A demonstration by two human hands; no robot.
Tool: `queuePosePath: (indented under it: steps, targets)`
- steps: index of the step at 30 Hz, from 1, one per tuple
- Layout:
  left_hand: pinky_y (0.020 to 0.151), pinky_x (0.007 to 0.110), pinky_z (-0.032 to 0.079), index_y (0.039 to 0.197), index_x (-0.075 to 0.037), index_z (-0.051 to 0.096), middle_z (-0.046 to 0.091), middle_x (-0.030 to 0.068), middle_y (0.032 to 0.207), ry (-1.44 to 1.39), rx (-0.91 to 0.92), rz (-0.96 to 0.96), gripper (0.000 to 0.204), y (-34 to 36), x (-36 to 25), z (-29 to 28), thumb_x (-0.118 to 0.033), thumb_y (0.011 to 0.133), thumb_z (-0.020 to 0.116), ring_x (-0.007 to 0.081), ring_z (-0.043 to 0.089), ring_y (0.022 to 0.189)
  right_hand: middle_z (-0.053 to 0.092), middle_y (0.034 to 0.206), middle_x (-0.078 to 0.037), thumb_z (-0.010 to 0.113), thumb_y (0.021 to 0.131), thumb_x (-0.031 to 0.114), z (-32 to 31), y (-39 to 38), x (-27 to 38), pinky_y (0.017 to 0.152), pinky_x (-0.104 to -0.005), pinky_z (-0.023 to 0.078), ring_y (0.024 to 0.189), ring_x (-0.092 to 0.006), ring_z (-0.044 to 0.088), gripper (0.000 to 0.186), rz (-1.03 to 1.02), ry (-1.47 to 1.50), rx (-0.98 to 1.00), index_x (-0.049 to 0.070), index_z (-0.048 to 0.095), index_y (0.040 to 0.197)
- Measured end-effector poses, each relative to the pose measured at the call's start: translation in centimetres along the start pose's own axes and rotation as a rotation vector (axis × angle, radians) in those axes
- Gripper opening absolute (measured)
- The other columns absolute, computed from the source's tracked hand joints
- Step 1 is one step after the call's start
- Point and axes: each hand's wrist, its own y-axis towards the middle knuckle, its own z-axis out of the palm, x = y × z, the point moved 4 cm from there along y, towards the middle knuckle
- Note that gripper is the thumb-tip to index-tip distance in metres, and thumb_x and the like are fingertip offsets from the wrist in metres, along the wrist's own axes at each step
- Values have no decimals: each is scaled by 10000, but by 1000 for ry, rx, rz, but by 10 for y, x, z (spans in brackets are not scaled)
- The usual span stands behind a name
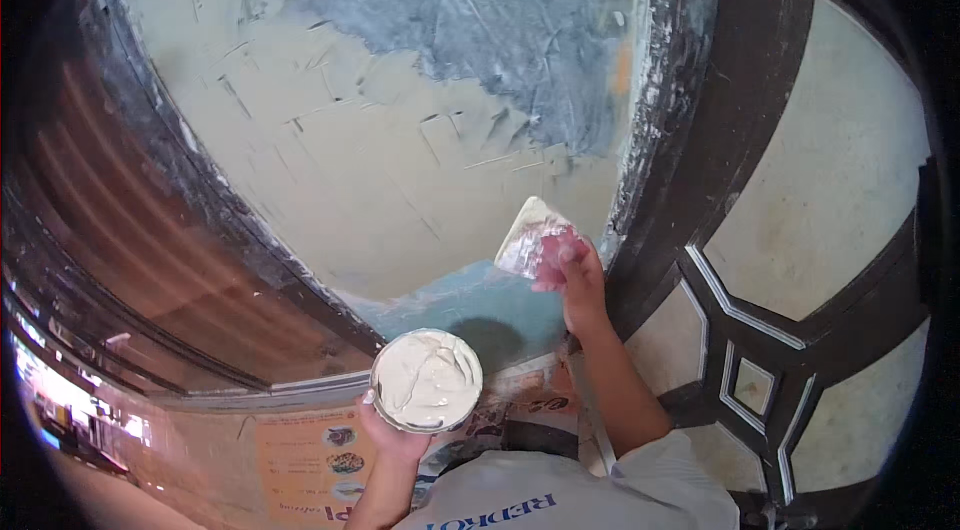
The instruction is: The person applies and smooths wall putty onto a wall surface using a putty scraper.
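1 wall (330,180), apparently mid-coating
Right hand (581,275) pinches the scraper (522,242) near it; left hand (396,438) grips the tub (424,429) of paste (425,378) below. Next stroke likely calls for a flatter scraper.

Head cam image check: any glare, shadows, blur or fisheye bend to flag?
Head view: bright patch at lower left washed out; head view: soft shadow on the wall, just right of the tub; head view: dark frame at right bows, corners black; head view: no strong blur on the right hand or scraper.
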Motion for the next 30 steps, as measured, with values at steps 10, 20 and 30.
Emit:
queuePosePath:
  steps: [10,20,30]
  targets:
    - [1085,480,368,1417,-25,394,441,184,1431,-19,-17,27,766,8,-6,15,-508,824,428,360,458,1286,612,1134,-129,503,998,181,53,-56,8,715,-329,573,983,-184,615,300,-43,-97,426,12,470,1244]
    - [1092,504,352,1435,-29,371,411,182,1455,-52,6,40,793,8,-14,11,-516,816,465,375,420,1316,609,1041,-117,538,982,178,69,-72,15,770,-337,541,921,-180,620,276,-168,-389,480,10,508,1199]
    - [1087,495,364,1419,-11,391,444,192,1427,-108,-17,29,761,15,-49,-6,-468,814,448,381,448,1291,664,1102,-146,559,898,3,122,-84,24,801,-386,502,932,-319,625,244,-497,-590,612,68,593,1131]
